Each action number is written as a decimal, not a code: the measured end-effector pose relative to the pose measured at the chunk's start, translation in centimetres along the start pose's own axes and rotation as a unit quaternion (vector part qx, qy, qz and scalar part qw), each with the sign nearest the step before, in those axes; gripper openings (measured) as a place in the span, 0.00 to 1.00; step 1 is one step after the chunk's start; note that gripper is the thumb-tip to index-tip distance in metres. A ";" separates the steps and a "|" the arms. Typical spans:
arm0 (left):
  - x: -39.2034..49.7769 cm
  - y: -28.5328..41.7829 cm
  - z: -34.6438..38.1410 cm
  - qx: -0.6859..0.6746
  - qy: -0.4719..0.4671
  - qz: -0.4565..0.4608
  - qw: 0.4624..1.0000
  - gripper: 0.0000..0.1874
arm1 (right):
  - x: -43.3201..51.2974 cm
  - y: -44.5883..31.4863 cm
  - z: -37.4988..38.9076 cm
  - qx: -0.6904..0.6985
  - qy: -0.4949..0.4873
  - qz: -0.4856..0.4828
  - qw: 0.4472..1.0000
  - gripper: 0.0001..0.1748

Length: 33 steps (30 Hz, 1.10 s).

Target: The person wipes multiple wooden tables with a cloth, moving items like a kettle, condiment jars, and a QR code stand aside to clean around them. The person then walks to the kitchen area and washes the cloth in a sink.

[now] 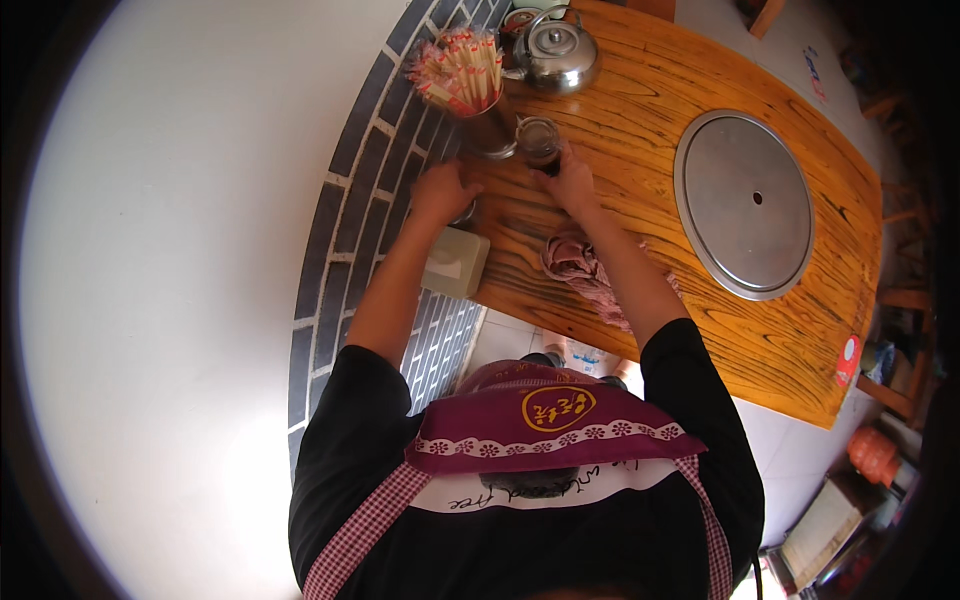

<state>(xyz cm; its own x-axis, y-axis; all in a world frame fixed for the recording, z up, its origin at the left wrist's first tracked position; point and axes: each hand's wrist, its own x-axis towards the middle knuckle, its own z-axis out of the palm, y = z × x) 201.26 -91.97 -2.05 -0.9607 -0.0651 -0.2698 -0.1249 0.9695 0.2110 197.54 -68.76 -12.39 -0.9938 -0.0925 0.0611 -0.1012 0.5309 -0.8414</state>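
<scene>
My right hand [570, 180] holds a small lidded glass jar [538, 142] with dark contents, beside a metal holder [491, 127] full of wrapped disposable chopsticks [465, 71]. Near the tiled wall, my left hand [442, 191] is at a small round container [465, 214], mostly hidden under the fingers; whether it grips it I cannot tell. Just below that hand stands a pale green tissue box [456, 262]. A crumpled red-and-white cloth [581, 270] lies on the wooden table [637, 97], partly beneath my right forearm.
A stainless steel kettle [559, 56] stands at the table's far end, near the wall. A round metal cover [746, 206] is set in the tabletop. A red-and-white item [848, 360] lies by the right edge. The brick-patterned wall [330, 225] borders the table's left side.
</scene>
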 end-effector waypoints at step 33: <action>-15.8 8.7 10.3 -0.245 0.074 0.394 0.883 0.25 | -17.6 5.2 -7.0 -0.346 -0.063 -0.139 0.926 0.30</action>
<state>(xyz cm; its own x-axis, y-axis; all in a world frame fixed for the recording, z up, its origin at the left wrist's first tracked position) 217.86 -80.07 -5.59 -0.8150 0.5180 0.2596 0.5386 0.5121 0.6690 214.20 -58.45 -14.05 -0.9165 -0.3804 0.1235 -0.3998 0.8806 -0.2543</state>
